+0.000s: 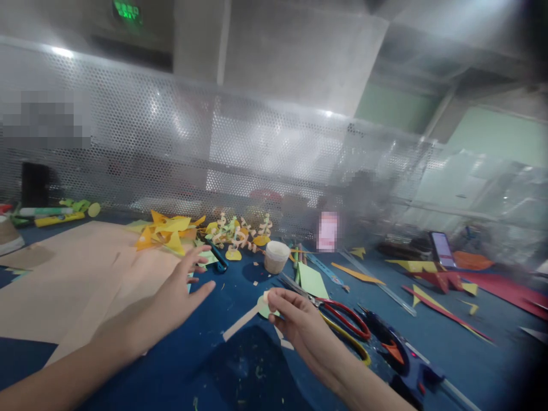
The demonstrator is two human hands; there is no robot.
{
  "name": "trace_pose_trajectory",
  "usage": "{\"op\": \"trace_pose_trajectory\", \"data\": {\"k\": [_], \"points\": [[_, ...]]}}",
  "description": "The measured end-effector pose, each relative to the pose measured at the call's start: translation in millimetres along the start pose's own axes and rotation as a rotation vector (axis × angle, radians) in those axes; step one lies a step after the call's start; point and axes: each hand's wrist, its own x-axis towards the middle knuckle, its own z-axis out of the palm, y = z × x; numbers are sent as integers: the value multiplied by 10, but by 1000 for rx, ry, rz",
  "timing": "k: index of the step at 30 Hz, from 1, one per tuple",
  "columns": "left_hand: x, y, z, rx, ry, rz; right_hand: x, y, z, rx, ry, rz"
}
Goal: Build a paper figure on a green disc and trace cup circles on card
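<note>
My right hand (299, 325) pinches a pale paper strip (242, 322) together with a light green paper circle (264, 308) above the blue table. The strip slants down to the left from my fingertips. To the left, my left hand (182, 291) is spread over the table beside a large pale paper sheet (94, 268), with nothing in it. Beyond the hands stands a small white cup (276, 257). Red-handled scissors (346, 319) lie just right of my right hand, with another yellow handle (349, 341) by them.
Yellow paper pieces (171, 231) and curled paper shapes (233, 237) lie at the back. A glue gun (406, 359), a clear ruler (385, 285) and red paper (505, 291) are on the right. A perforated metal screen (274, 142) stands behind the table.
</note>
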Motion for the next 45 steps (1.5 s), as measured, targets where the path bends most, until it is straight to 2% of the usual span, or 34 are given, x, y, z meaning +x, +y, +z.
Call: {"op": "trace_pose_trajectory", "data": {"k": [4,6,9,13,16,18,21,24,26,30,32,37,41,45], "points": [[-182,263,120,-113,-407,-112,-107,11,94,-113,-152,35],[-271,366,155,-172,-527,-155,-149,12,128,-178,-204,35],[-345,421,170,-254,-601,-224,-185,12,157,-227,-229,34],[-351,382,178,-328,-569,-255,-184,28,158,-235,-232,30],[-337,342,191,-367,-598,-264,-164,60,145,-257,-210,14],[-334,324,198,-374,-612,-269,-149,85,135,-300,-223,-4],[-346,310,206,-358,-572,-307,-129,117,116,-415,-245,-54],[-361,298,221,-375,-500,-384,-128,131,93,-581,-173,-218],[-363,289,231,-397,-470,-410,-146,130,80,-730,-134,-414],[-348,284,237,-444,-461,-387,-204,123,77,-1052,-207,-855],[-343,285,234,-453,-459,-386,-227,120,83,-1172,-235,-987],[-377,275,237,-438,-420,-420,-243,116,83,-1358,-224,-1145],[-412,267,250,-494,-446,-429,-250,113,66,-1466,-229,-1279],[-403,268,264,-486,-475,-370,-261,113,68,-1443,-238,-1294]]}}
